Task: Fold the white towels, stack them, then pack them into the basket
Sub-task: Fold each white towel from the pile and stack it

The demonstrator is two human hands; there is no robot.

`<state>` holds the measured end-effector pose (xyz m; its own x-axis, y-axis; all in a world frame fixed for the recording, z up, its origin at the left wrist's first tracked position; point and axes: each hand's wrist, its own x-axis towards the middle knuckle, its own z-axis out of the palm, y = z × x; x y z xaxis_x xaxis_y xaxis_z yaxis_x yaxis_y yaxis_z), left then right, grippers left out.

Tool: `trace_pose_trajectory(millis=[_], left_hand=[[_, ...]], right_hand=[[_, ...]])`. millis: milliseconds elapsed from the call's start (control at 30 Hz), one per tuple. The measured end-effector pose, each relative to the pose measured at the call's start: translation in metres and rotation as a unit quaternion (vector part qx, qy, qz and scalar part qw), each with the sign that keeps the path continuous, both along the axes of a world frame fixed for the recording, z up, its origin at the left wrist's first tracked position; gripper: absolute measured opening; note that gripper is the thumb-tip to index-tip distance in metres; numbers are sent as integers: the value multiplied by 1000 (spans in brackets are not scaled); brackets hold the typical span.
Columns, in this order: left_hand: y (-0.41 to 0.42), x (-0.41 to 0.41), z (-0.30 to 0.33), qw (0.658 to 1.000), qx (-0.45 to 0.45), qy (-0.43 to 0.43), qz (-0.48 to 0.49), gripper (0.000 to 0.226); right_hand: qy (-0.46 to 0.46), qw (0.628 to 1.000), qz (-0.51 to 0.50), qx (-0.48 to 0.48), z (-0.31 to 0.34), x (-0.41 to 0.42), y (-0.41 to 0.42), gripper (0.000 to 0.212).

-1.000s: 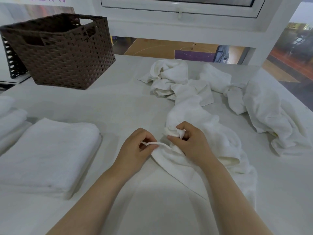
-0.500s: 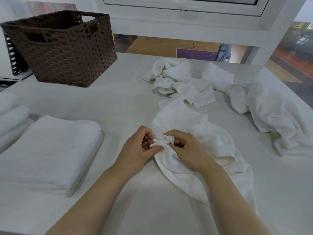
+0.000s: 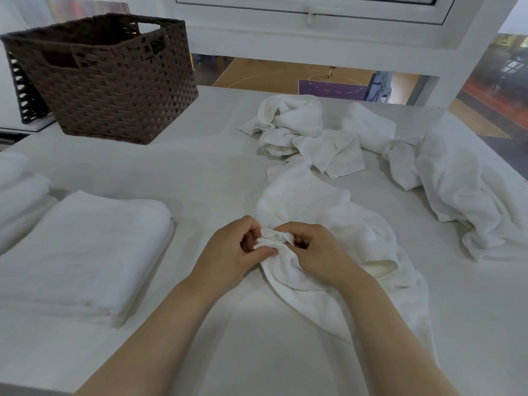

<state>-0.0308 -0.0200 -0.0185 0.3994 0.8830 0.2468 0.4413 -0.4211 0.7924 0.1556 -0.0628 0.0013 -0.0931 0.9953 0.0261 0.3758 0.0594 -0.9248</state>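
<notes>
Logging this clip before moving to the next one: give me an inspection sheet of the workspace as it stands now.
Surface: white table, covered in cloth.
Job's things: folded towel at left, more folded ones at the far left edge; crumpled towels at the back and right; brown basket at back left.
Clutter: nothing seen.
Hands: left hand and right hand both pinch the edge of the loose towel.
Cables: nothing seen.
Surroundings: window behind, a sports court visible below.

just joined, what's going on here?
A person is sorting white towels on a white table. The left hand and right hand both pinch a bunched edge of a crumpled white towel. One folded white towel lies to the left; more crumpled towels wait behind. Nothing shows above the brown woven basket's rim.
</notes>
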Motion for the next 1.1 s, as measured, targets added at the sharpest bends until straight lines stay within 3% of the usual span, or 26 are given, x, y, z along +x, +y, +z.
trace_pose_trajectory(millis=[167, 333, 433, 533, 633, 733, 867, 933, 1033, 1100], left_hand=[[2, -1, 0, 998, 63, 21, -2, 25], [5, -5, -1, 994, 110, 24, -1, 29], [8, -6, -4, 993, 115, 14, -1, 29], [6, -5, -4, 994, 108, 7, -21, 28], [3, -4, -4, 997, 64, 2, -32, 25], [2, -3, -3, 999, 16, -15, -39, 20], [1, -2, -3, 999, 14, -17, -40, 17], [1, -4, -4, 999, 9, -21, -36, 18], [-2, -5, -3, 999, 13, -26, -26, 18], [-4, -6, -1, 999, 15, -32, -23, 18]], right_hand=[[-1, 1000, -5, 17, 0, 0, 1, 19], [-166, 973, -137, 81, 2, 15, 4, 31], [-164, 958, -218, 88, 11, 30, 3, 28], [-165, 952, -242, 89, 20, 49, -3, 11], [-213, 932, -279, 92, 24, 72, -15, 18], [-230, 948, -220, 13, 28, 84, -27, 13], [-350, 929, -105, -58, 29, 88, -35, 51], [-377, 918, -116, -42, 28, 87, -34, 46], [-422, 893, -155, -4, 25, 84, -27, 17], [-404, 894, -193, -17, 29, 85, -23, 14]])
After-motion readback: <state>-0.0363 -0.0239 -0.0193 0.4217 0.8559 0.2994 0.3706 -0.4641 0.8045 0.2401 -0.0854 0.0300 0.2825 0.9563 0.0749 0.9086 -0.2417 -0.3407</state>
